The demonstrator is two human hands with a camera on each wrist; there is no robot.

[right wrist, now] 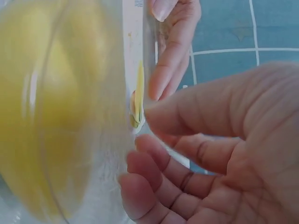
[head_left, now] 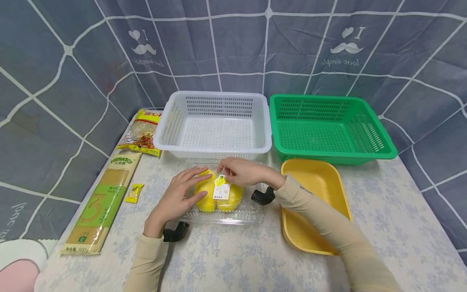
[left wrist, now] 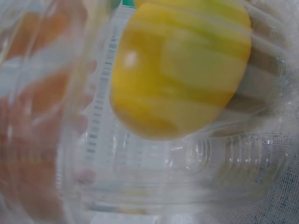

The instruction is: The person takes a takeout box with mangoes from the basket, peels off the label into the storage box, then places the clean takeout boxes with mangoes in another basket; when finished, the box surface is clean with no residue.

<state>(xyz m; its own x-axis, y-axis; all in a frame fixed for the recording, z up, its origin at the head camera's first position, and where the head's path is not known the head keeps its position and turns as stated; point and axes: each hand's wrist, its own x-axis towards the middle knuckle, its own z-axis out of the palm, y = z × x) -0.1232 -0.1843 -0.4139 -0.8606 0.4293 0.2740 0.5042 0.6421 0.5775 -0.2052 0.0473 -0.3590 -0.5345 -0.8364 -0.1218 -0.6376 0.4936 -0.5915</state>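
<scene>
A clear plastic clamshell box holds plump yellow fruits, also seen through its wall as a smooth yellow fruit in the left wrist view. On the lid is a white label with a yellow fruit picture. My left hand rests on the lid's left side, fingers spread. My right hand has curled fingers at the label's upper edge. In the right wrist view, a yellow-green part of the label stands up from the lid, pinched at the thumb and index fingertips.
Behind the box are a white basket and a green basket. A yellow tray lies right, under my right forearm. Left are a noodle pack, a small yellow packet and a food bag.
</scene>
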